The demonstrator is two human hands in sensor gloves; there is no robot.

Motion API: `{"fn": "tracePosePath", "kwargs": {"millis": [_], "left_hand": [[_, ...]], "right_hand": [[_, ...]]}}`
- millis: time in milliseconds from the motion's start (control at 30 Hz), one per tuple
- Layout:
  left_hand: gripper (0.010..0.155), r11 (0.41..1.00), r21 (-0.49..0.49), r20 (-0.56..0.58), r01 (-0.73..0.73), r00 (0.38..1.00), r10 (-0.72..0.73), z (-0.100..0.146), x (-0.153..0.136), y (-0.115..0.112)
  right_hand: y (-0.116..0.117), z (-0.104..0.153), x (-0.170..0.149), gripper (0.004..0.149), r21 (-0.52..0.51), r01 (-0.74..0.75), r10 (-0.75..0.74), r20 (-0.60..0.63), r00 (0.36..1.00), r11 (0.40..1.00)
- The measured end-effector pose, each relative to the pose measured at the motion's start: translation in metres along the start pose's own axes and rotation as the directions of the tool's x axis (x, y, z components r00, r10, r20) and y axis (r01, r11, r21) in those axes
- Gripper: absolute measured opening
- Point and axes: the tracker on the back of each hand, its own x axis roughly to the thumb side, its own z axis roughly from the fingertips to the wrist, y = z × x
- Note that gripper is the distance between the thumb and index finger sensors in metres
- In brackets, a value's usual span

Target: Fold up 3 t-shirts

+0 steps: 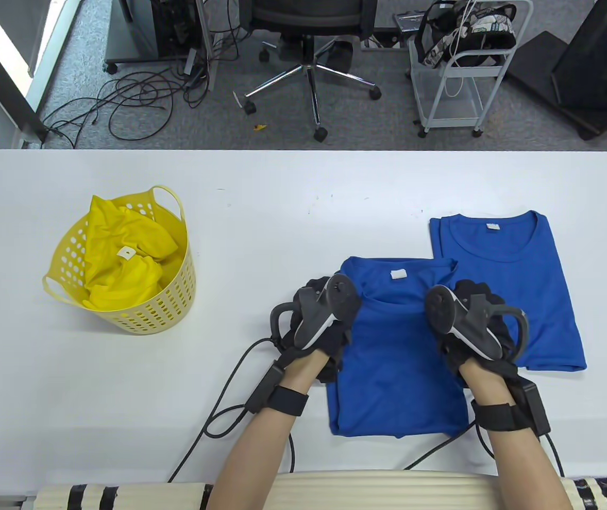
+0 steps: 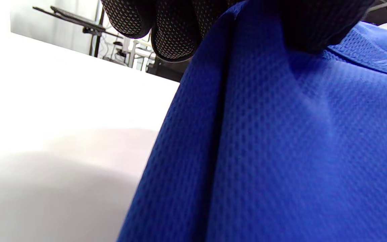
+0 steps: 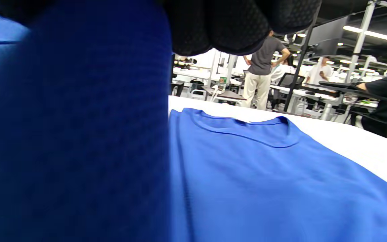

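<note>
Both hands grasp the dark blue mesh t-shirt (image 1: 396,345) lying near the front of the white surface (image 1: 282,212): the left hand (image 1: 317,324) pinches its left edge, the right hand (image 1: 468,329) its right edge, likely to fold it. A lighter blue folded t-shirt (image 1: 516,281) lies just right; a yellow t-shirt (image 1: 123,255) waits in the yellow perforated plastic basket (image 1: 170,303) far left

— What's on the floor past the white table (image 1: 282,180)?
— An office chair (image 1: 311,32) on a chrome star base, a tangle of black cables (image 1: 138,101) to its left, and a white trolley (image 1: 457,79) with a patterned bag (image 1: 468,32) slung on top.
— And farther off?
— The right wrist view shows a person in a dark shirt (image 3: 264,67) standing among desks, back turned, under ceiling lights.
</note>
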Motion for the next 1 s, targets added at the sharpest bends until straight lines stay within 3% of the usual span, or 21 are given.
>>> {"fn": "tracePosePath", "kwargs": {"millis": [267,400,500,600,767,1000], "left_hand": [[0.047,0.991,-0.053,0.073,-0.12,0.99,0.124,-0.009,0.072,-0.005],[0.048,0.983,-0.053,0.09,-0.177,0.979,0.181,-0.026,0.116,0.001],[0.048,0.983,-0.046,0.086,-0.176,0.98,0.179,-0.043,0.139,-0.001],[0.049,0.986,-0.052,0.074,-0.156,0.984,0.16,-0.067,0.158,-0.012],[0.049,0.993,-0.092,0.055,-0.071,0.996,0.077,-0.104,0.177,-0.05],[0.05,0.988,-0.155,0.0,0.008,1.0,-0.008,-0.139,0.177,-0.08]], "right_hand": [[-0.032,-0.008,-0.074,0.043,-0.031,-0.081,0.077,-0.115,0.99,0.996],[-0.056,-0.027,-0.11,0.043,-0.042,-0.125,0.114,-0.205,0.972,0.991],[-0.058,-0.048,-0.125,0.043,-0.04,-0.174,0.158,-0.26,0.953,0.984],[-0.042,-0.074,-0.136,0.043,-0.022,-0.236,0.219,-0.302,0.928,0.971],[0.001,-0.115,-0.147,0.043,0.033,-0.307,0.3,-0.339,0.892,0.951],[0.054,-0.15,-0.15,0.043,0.101,-0.293,0.31,-0.327,0.893,0.951]]}}
